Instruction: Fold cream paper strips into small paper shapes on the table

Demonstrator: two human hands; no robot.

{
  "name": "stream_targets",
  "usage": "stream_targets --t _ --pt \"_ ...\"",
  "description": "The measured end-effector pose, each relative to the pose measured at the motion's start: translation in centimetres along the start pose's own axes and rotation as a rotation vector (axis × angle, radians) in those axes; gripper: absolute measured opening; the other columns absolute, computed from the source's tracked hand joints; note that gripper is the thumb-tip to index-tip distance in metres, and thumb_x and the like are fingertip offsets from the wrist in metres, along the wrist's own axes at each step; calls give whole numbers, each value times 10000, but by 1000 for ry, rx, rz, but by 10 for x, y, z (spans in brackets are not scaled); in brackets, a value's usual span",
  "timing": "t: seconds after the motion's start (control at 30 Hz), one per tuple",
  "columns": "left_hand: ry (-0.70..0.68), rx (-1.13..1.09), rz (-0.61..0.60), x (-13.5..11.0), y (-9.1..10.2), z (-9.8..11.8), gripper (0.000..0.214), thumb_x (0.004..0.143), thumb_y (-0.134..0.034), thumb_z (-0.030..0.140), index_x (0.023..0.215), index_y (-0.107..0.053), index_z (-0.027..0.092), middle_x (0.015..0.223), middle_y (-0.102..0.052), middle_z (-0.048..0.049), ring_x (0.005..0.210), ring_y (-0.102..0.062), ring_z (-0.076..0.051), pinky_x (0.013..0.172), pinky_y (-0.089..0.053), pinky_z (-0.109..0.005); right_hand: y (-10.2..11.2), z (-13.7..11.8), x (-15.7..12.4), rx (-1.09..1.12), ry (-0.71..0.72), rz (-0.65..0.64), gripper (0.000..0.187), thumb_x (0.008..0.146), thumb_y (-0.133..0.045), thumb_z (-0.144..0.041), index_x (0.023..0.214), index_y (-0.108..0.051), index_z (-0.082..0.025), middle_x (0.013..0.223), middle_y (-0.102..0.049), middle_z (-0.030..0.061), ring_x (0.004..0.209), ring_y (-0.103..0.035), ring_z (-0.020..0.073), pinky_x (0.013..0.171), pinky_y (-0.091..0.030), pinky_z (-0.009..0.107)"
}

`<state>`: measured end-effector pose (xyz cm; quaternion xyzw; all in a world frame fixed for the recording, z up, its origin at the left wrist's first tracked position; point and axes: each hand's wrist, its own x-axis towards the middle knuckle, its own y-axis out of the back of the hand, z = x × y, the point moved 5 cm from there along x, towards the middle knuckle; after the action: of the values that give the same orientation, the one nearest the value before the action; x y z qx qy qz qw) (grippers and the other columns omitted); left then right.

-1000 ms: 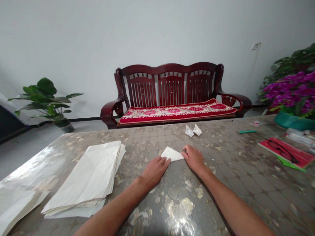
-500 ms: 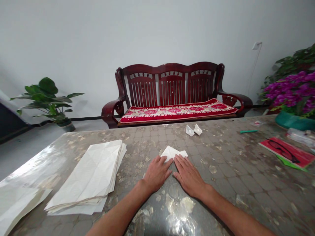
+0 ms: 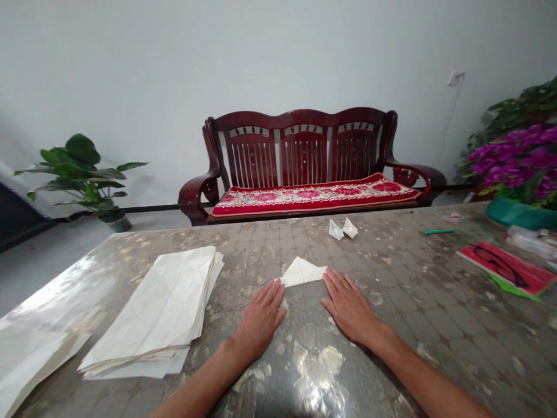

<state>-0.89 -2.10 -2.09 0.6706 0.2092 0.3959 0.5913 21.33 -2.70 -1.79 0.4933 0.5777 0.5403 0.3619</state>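
A small folded sheet of white paper lies flat on the table, its peak pointing away from me and its long straight edge facing me. The fingertips of my left hand rest on its left corner. My right hand touches its right corner with the fingertips. Both hands lie palm down with fingers stretched out, and neither grasps anything. Beyond the paper stand two little folded paper boats, side by side.
A stack of creased white paper lies to the left, with more loose sheets at the left edge. On the right are a green pen, glasses on a red booklet, and a flower pot. Behind the table stands a wooden bench.
My hands have slid apart along the near edge of the folded paper, from its middle out to the two corners. More of the paper shows now.
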Motion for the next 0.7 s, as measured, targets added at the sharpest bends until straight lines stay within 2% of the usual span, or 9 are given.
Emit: stream_targets --t 0.2,0.47,0.6,0.7 --pt "18 25 0 -2 1 -1 451 964 -431 300 1389 -455 151 1445 -500 -132 1331 -469 -260 1087 -413 -444 2 -14 5 -38 -58 13 634 948 -424 -424 1458 -387 -51 1546 -311 182 1446 -257 284 1202 -140 470" --pt "36 12 13 0 2 1 424 951 -450 273 1368 -484 207 1430 -517 -114 1321 -481 -260 1085 -408 -459 -7 -36 10 24 183 39 634 967 -401 -435 1514 -292 -133 1581 -261 112 1469 -193 227 1215 -130 438" --pt "38 10 13 0 4 1 428 951 -453 271 1374 -479 214 1432 -516 -109 1321 -479 -255 1085 -410 -447 -8 -47 16 65 218 27 628 975 -388 -457 1518 -290 -159 1586 -252 98 1471 -184 222 1211 -150 431" --pt "44 17 3 0 6 2 427 950 -463 268 1374 -479 218 1434 -516 -99 1319 -480 -252 1090 -405 -446 -7 -45 18 66 212 6 600 976 -390 -440 1510 -313 -177 1588 -250 89 1470 -190 227 1204 -163 442"
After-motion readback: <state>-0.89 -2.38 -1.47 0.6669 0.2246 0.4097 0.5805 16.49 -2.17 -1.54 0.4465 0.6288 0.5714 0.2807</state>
